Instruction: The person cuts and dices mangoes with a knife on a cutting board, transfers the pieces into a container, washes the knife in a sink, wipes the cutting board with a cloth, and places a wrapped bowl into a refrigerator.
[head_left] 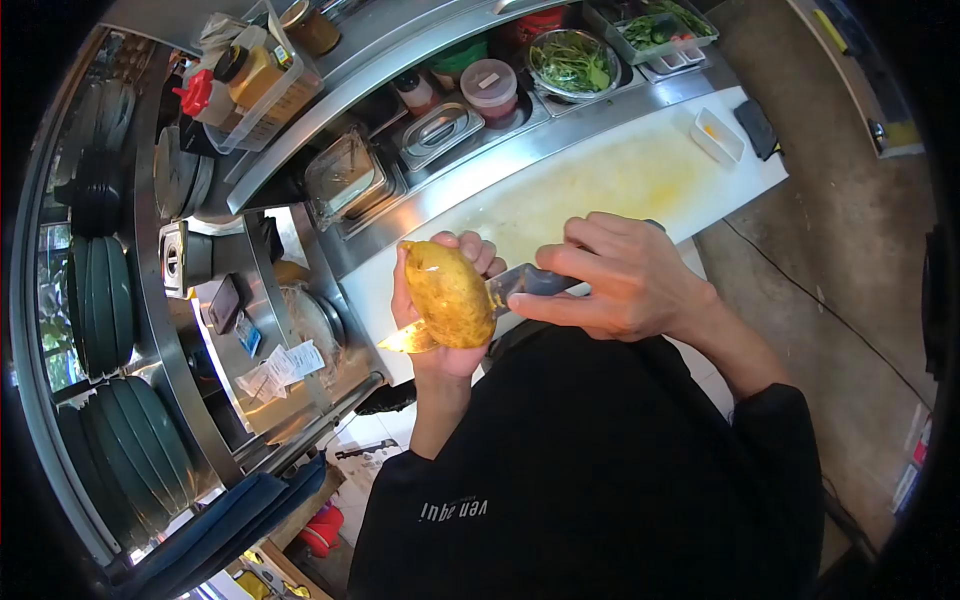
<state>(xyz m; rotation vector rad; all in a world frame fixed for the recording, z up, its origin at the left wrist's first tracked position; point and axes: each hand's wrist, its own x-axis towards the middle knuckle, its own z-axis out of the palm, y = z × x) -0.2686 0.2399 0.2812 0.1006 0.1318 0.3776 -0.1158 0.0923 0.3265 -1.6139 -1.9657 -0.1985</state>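
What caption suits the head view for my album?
Left hand cradles a yellow fruit; right hand grips a knife, near a white board.

Yellow fruit [446, 290] shows smooth, glossy skin with rougher speckled patches; knife [546, 281] pairs a shiny metal blade with a matt, dark, plastic-looking handle. White cutting board [590, 190] reads as matt plastic, stained yellow, next to the satin steel surface [560, 142], with a polished metal lid [440, 133] and a translucent plastic tub [490, 90] behind. Garment [600, 450] is matt black cloth, slips [282, 370] thin creased paper, plates [148, 440] smooth with a slight sheen, floor [810, 240] dull and mottled.
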